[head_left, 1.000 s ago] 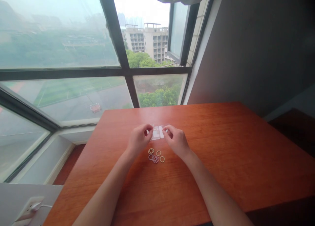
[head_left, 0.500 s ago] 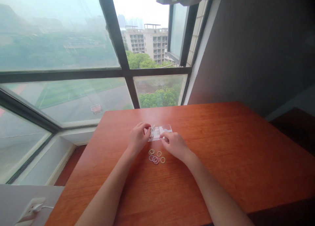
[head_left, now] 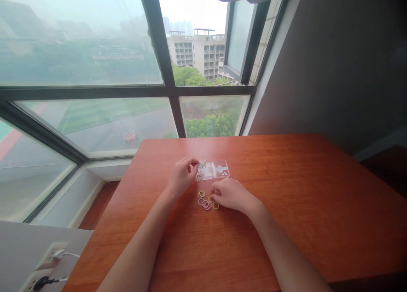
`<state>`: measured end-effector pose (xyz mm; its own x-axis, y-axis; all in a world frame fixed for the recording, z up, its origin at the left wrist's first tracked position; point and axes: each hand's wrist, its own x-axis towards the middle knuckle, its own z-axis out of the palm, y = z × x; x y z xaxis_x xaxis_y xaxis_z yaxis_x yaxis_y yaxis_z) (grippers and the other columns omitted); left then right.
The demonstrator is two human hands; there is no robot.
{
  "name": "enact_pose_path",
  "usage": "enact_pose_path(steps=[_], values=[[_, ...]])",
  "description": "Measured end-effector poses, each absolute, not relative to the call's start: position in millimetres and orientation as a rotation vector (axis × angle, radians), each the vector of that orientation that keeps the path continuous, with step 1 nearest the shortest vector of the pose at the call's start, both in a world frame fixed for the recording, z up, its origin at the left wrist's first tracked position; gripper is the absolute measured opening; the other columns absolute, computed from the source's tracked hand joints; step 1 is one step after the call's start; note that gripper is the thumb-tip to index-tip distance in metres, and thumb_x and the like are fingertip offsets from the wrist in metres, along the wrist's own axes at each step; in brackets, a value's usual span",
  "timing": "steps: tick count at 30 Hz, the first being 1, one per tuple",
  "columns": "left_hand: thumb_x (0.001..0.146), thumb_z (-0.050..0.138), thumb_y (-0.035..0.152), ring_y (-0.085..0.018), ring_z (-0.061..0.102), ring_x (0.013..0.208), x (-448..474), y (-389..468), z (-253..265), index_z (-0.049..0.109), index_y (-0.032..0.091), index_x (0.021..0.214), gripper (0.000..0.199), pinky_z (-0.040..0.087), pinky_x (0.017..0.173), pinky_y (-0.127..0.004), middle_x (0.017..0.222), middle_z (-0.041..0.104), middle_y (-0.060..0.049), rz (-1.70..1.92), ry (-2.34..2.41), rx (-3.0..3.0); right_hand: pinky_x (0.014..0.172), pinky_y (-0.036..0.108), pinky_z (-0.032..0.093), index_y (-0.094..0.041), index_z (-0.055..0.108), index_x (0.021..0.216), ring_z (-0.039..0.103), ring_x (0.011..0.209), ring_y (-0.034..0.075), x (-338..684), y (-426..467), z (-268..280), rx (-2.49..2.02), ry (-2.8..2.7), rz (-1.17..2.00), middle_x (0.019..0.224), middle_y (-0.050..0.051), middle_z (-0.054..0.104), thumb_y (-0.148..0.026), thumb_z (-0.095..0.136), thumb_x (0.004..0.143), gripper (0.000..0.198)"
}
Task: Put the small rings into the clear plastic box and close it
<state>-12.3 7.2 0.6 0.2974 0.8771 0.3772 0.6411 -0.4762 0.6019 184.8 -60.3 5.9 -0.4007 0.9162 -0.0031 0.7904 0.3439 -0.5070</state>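
A clear plastic box lies on the table with its lid folded out to the right. In its left compartments sit small rings, some green and white, others brownish. My left hand curls at the box's left edge, thumb and fingertips closed on that side. Nearer to me lie several elastic hair ties: a yellow pair, a pink and purple cluster and a single yellow one. The fingertips of my right hand are pinched on another yellow hair tie, partly hidden by them.
The reddish-brown wooden table extends far to the right. Its far edge meets a dark window frame, and a grey wall slopes along the right. Low on the left is a wall socket with plugs.
My right hand has drawn back from the box towards me, down to the loose hair ties. The lid now shows fully beside the box. My left hand stays at the box; the view has shifted slightly.
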Motion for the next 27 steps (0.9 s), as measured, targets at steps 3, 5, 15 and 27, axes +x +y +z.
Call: enact_pose_path(steps=[3,5,15,27], values=[[0.082,0.052,0.019,-0.01,0.05,0.06,-11.3,5.9,-0.3,0.066,0.018,0.086,0.014,0.04,0.06,-0.022,0.076,0.062,-0.001,0.962,1.343,2.247,0.054,0.023,0.03,-0.026,0.071,0.076,0.061,0.064,0.014,182.4,-61.4,5.3,-1.562,-2.387,0.527,0.071,-0.001,0.07,-0.019,0.062,0.074,0.012],[0.082,0.053,0.018,-0.01,0.049,0.06,-10.0,4.9,-1.0,0.066,0.018,0.086,0.014,0.04,0.06,-0.022,0.075,0.062,-0.001,0.953,1.327,2.244,0.054,0.023,0.029,-0.026,0.07,0.075,0.06,0.064,0.015,180.8,-61.8,4.4,-1.576,-2.409,0.47,0.073,0.0,0.07,-0.021,0.06,0.075,0.011],[0.079,0.054,0.016,-0.011,0.05,0.063,-3.6,-0.1,4.1,0.066,0.018,0.086,0.014,0.041,0.061,-0.022,0.077,0.064,-0.002,0.928,1.255,2.213,0.054,0.021,0.028,-0.023,0.066,0.07,0.052,0.056,0.01,185.4,-53.8,-0.4,-1.585,-2.201,0.557,0.062,-0.005,0.063,-0.021,0.06,0.076,0.009],[0.085,0.053,0.031,-0.01,0.051,0.058,13.3,-14.2,12.2,0.068,0.016,0.084,0.021,0.039,0.055,-0.02,0.068,0.063,-0.001,0.743,1.013,2.077,0.057,0.02,0.036,-0.022,0.069,0.082,0.049,0.052,0.011,187.3,-47.5,-4.2,-1.594,-1.843,0.37,0.054,-0.004,0.055,-0.031,0.057,0.08,0.015]])
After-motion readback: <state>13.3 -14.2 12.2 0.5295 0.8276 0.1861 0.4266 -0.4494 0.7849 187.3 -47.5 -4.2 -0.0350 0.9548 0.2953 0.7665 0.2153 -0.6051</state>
